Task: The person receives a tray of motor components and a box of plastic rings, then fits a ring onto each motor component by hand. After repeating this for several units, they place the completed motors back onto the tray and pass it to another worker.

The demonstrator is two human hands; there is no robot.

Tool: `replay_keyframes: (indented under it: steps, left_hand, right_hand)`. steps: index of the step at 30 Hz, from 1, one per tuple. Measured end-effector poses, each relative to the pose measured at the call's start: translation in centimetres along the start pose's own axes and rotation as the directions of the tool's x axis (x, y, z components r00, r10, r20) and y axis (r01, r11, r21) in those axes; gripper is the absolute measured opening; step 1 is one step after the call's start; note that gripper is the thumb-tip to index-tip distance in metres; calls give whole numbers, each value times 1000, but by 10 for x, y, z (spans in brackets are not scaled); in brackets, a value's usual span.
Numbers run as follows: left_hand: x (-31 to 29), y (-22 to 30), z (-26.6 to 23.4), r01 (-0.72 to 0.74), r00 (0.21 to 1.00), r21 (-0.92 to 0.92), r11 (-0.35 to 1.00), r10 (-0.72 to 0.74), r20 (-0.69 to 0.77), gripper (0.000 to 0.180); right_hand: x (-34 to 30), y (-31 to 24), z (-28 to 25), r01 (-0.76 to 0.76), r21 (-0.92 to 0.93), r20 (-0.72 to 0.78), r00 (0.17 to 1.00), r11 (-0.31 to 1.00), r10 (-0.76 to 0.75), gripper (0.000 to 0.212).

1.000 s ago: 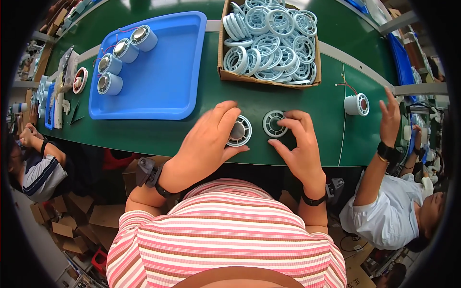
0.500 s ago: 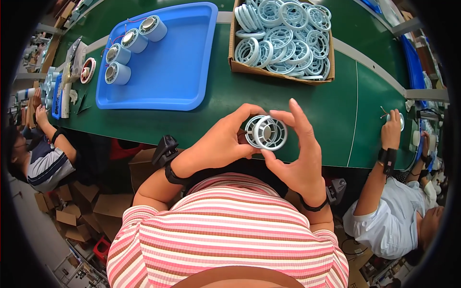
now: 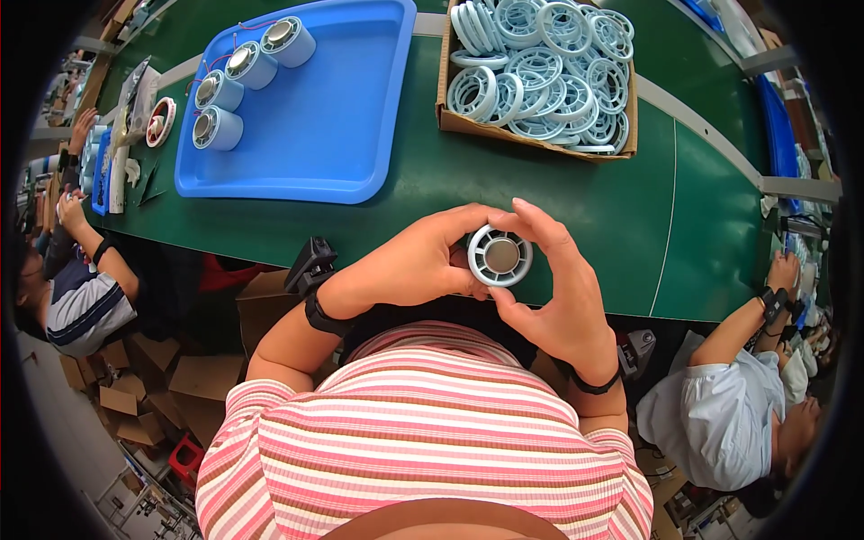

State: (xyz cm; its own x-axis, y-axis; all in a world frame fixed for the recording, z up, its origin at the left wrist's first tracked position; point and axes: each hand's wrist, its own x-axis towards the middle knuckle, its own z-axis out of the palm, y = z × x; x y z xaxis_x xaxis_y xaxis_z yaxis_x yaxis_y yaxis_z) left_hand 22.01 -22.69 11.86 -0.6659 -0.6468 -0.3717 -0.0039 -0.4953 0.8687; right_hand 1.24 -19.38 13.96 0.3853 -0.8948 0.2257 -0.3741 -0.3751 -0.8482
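Over the table's near edge, my left hand [image 3: 409, 261] is closed around a light-blue cylindrical part with a round silver centre [image 3: 501, 256], its end facing up. A light-blue spoked ring [image 3: 481, 276] sits against that end, around the silver centre. My right hand [image 3: 569, 310] pinches the ring between its thumb, below, and its fingers, above. Whether the ring is fully seated cannot be seen. Most of the cylinder's body is hidden behind the ring and my left fingers.
A blue tray [image 3: 337, 175] with several similar light-blue cylinders [image 3: 219, 129] with red wires stands at the far left. Beyond my hands, a cardboard box [image 3: 540, 144] holds many spoked rings [image 3: 537, 67]. Co-workers sit left [image 3: 85, 306] and right [image 3: 720, 405] along the green table [image 3: 612, 216].
The ring, earlier tilted and offset over the cylinder's end, now lies flush with it. My right fingers have closed in around it. The right co-worker's hand has moved away from the table.
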Motion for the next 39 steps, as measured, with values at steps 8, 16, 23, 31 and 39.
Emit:
replay_keyframes:
  steps: [8, 16, 23, 31, 39]
  left_hand:
    - [-5, -1, -10, -68, 992, -32, 997, 71, 108, 63]
    - [-3, 10, -19, 167, 983, -303, 938, -135, 126, 58]
    - [-17, 28, -14, -68, 977, 308, 949, 127, -174, 38]
    - [-11, 79, -186, 315, 492, 948, -36, 861, -131, 45]
    - [-11, 101, -214, 385, 634, 920, -77, 747, -203, 56]
  right_hand:
    - [5, 1, -7, 14, -17, 53, 999, 1000, -13, 72]
    - [4, 3, -8, 3, -24, 85, 996, 1000, 0, 71]
    - [-2, 6, -14, 51, -172, 77, 996, 984, -38, 71]
    - [-13, 6, -71, -219, -608, -385, 922, 763, -42, 58]
    - [75, 16, -68, 122, -707, -205, 907, 696, -367, 19]
